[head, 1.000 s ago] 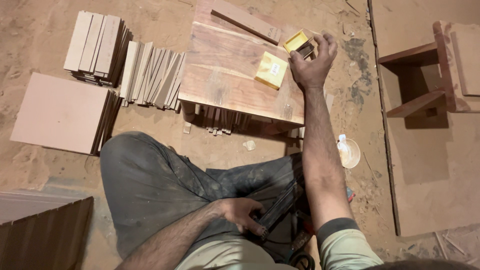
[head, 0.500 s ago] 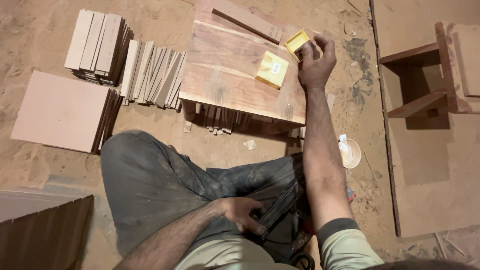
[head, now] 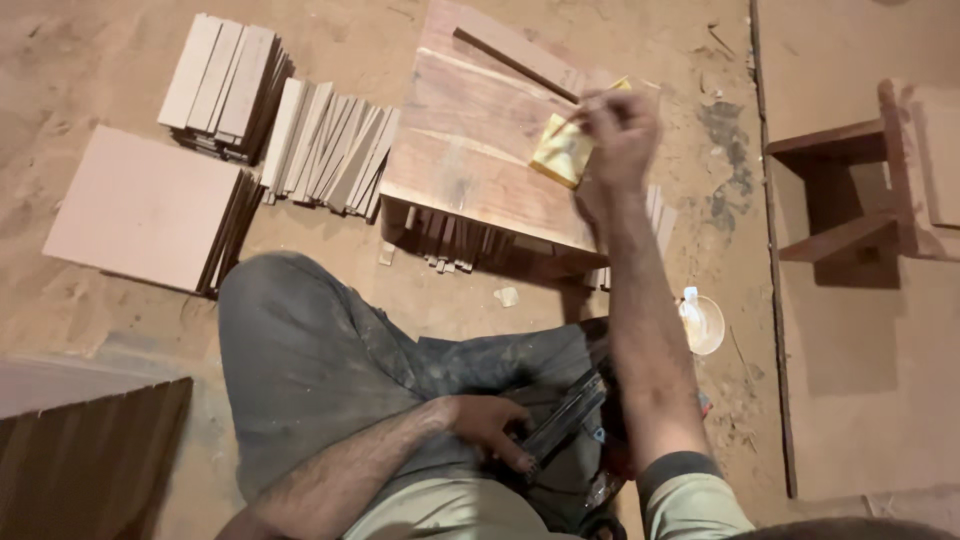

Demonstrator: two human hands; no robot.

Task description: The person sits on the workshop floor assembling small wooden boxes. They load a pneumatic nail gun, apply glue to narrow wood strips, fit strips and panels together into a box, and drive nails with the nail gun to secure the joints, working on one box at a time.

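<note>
Two hands at work, and the right hand (head: pixel 620 135) is the busy one: raised over the far right part of the wooden surface (head: pixel 470 150), fingers pinched together, apparently on something thin and pale, too blurred to name. Just beneath it lies a small yellow box (head: pixel 562 152), flat on the boards, its left part clear of the knuckles. A second bit of yellow (head: pixel 622 85) peeks out at the far side of that hand.

Left hand (head: pixel 490 425) sits low in the lap, grip closed around a dark, long-bodied tool (head: pixel 562 425) that rests across the thigh, angled up to the right.

For a clean pick from that box, a light fingertip pinch looks right to me, and the box is small enough that a knock from the wrist could slide it toward the edge. The tool is best kept steady in the lap meanwhile.

Moving outward: a dark strip (head: pixel 515 62) lies diagonally across the far end of the surface. Thin wooden slats (head: pixel 335 145) fan out on the sandy floor to the left, a neater stack of strips (head: pixel 225 85) beyond them, and flat square boards (head: pixel 145 210) nearer left. A small white bowl (head: pixel 705 322) sits on the floor by the right forearm, close enough to catch an elbow. A wooden stool frame (head: pixel 860 180) stands well apart on the right.
</note>
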